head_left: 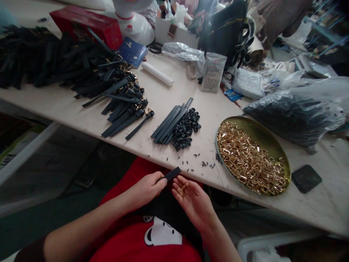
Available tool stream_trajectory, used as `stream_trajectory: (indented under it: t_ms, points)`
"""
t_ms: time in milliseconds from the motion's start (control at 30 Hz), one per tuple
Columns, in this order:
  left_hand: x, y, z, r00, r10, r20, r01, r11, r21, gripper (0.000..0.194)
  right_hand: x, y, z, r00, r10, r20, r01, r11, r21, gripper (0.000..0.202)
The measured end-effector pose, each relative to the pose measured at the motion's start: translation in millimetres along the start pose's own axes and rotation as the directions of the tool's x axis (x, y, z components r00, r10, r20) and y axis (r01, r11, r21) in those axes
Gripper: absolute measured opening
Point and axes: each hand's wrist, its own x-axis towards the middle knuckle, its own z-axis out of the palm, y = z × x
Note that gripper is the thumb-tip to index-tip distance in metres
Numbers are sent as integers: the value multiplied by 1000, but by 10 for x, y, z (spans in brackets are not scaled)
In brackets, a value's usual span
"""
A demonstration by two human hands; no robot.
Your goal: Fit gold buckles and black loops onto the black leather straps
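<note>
Between the thumb and fingers of my left hand (pixel 152 186) is a black strap (pixel 172 174), its free end pointing up and right over the table edge. My right hand (pixel 195 200) is turned palm up with fingers slightly curled, and a small gold metal buckle (pixel 185 188) rests against them. In front of me on the table lie a bundle of flat black straps (pixel 170 123) and a heap of small black loops (pixel 185 131). A round tin (pixel 282 153) of gold metal pieces (pixel 248 158) stands to the right.
Straps with gold fittings (pixel 128 98) pile up at left beside a red box (pixel 87 25). A white roll (pixel 157 74), a clear bag of dark pieces (pixel 300 109) and a black square pad (pixel 306 178) lie around. Black scraps (pixel 208 164) dot the table's front edge.
</note>
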Motion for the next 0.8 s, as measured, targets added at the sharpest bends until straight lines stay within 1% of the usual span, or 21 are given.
stream_trajectory:
  t_ms: [100, 167, 233, 367, 467, 533, 600, 667, 733, 800]
  points:
    - [-27, 17, -51, 1000, 4, 9, -4, 1000, 14, 29, -44, -50, -13, 999, -13, 29, 11, 999, 36, 27]
    - [-60, 41, -49, 1000, -14, 5, 14, 999, 35, 27, -64, -62, -14, 999, -11, 47, 9, 999, 36, 30]
    - [-96, 72, -23, 1000, -18, 15, 17, 995, 95, 25, -73, -65, -6, 999, 0, 53, -1, 1000, 24, 32]
    - [-147, 119, 77, 996, 78, 40, -87, 951, 296, 25, -68, -56, 56, 1000, -22, 7, 22, 1000, 22, 31]
    - [-165, 124, 163, 991, 133, 1, -122, 899, 420, 24, -67, -33, 142, 996, -83, -37, 83, 996, 23, 29]
    - [-171, 114, 212, 988, 156, -15, -132, 881, 455, 24, -73, -2, 195, 989, -135, -57, 136, 991, 12, 26]
    - [-169, 97, 255, 985, 172, -23, -143, 879, 455, 24, -83, 47, 225, 978, -190, -82, 190, 982, -6, 23]
    - [-160, 81, 294, 984, 172, -37, -140, 893, 429, 24, -92, 111, 230, 964, -249, -95, 248, 969, -20, 24]
    - [-148, 69, 333, 985, 167, -41, -140, 919, 367, 24, -102, 183, 219, 947, -309, -84, 308, 951, -26, 33]
    - [-144, 62, 372, 981, 192, -35, -176, 947, 269, 22, -114, 254, 209, 931, -360, -65, 358, 933, -38, 43]
